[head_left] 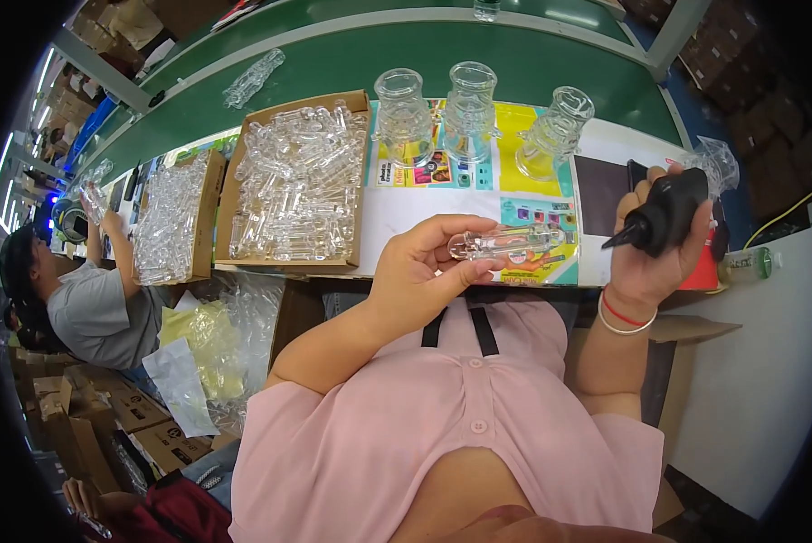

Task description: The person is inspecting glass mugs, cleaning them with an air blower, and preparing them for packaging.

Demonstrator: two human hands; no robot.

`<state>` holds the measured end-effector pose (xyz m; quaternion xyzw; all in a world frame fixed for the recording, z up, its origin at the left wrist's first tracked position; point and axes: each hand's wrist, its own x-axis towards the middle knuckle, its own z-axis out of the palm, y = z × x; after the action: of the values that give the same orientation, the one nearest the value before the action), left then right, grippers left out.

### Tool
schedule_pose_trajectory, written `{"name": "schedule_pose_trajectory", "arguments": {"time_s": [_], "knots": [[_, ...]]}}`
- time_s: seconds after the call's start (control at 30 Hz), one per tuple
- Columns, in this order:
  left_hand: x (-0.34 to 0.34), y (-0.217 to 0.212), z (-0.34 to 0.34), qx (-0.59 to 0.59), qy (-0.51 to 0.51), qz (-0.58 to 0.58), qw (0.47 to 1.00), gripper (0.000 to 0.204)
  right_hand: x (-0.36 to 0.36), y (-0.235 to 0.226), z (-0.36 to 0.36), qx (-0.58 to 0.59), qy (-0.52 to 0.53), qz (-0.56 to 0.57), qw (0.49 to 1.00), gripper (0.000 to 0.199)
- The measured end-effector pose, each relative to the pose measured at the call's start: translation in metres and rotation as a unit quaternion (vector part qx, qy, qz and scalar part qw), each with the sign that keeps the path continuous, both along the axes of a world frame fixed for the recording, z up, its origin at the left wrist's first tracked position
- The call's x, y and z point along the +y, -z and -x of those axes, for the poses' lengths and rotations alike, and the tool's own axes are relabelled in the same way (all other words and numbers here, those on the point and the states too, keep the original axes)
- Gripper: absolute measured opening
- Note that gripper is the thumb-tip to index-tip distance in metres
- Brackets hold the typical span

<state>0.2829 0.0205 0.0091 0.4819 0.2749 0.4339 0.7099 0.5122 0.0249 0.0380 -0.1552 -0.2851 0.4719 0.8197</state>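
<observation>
My left hand [433, 267] pinches one end of a clear glass tube [514, 242], holding it level just above the table's near edge. Raised to the right, my right hand [655, 249] is wrapped around a black squeeze bottle [673, 213] with a pointed nozzle, which points left toward the tube. Beyond my hands stand three clear glass vessels with flared rims: the left one [403, 118], the middle one [469, 113] and a tilted-looking right one [555, 134].
A cardboard box [363, 181] full of similar glass tubes sits left of my hands, with a second filled box [214, 208] beyond it. Another person [107, 303] works at the far left. More glassware [719, 167] and a green-ended glass piece [757, 263] lie at the right.
</observation>
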Motion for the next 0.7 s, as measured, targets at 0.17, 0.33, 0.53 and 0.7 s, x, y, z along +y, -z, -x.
{"name": "schedule_pose_trajectory", "arguments": {"time_s": [0.17, 0.33, 0.53, 0.7], "knots": [[-0.003, 0.009, -0.01, -0.053, -0.039, -0.134, 0.989, 0.032, -0.01, -0.008, 0.029, -0.067, 0.122, 0.014, 0.99, 0.046], [-0.004, 0.015, -0.009, -0.065, -0.054, -0.145, 0.986, 0.035, -0.026, -0.011, 0.033, -0.262, 0.111, 0.012, 0.958, 0.051], [-0.006, 0.016, -0.006, -0.068, -0.052, -0.152, 0.985, 0.037, -0.038, -0.013, 0.047, -0.392, 0.172, 0.026, 0.903, 0.054], [-0.007, 0.016, -0.005, -0.066, -0.053, -0.161, 0.983, 0.037, -0.042, -0.013, 0.049, -0.453, 0.215, 0.026, 0.865, 0.056]]}}
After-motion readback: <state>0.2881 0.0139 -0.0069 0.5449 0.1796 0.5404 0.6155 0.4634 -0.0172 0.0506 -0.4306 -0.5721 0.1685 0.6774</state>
